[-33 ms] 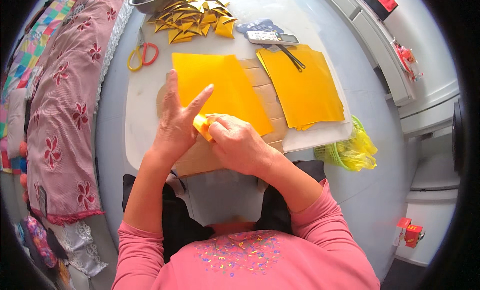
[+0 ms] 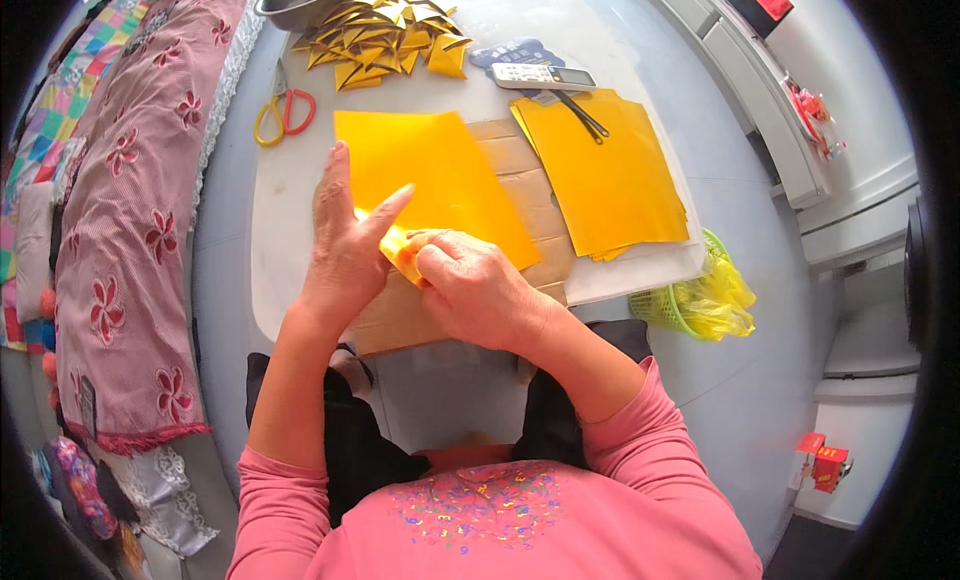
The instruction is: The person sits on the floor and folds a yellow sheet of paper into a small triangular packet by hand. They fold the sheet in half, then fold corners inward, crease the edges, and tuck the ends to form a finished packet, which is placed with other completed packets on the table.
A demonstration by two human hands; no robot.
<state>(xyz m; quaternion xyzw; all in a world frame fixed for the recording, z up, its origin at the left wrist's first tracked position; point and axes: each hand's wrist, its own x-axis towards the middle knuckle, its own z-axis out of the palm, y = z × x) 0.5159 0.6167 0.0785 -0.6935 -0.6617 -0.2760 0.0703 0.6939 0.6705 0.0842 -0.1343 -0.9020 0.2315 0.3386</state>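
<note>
A golden-yellow sheet of paper [image 2: 425,170] lies slantwise on a flattened piece of brown cardboard [image 2: 520,185]. Its near left edge is turned up into a narrow fold or roll beside my hands. My right hand [image 2: 475,280] is closed, fingers pinching that turned-up edge. My left hand [image 2: 345,255] is open at the sheet's left side, its thumb and fingers spread apart and its palm next to the fold. Part of the folded edge is hidden behind my right fingers.
On the white table [image 2: 285,200] are a stack of yellow sheets [image 2: 610,180], a white remote control [image 2: 540,76], scissors [image 2: 285,115], many folded gold paper pieces [image 2: 385,40] and a metal bowl [image 2: 305,2]. Low at the right stands a green basket [image 2: 655,310] holding a yellow plastic bag [image 2: 718,298].
The yellow sheet has slid slightly to the left and toward me. My left hand has moved a little left with it; my right hand still pinches the turned-up edge.
</note>
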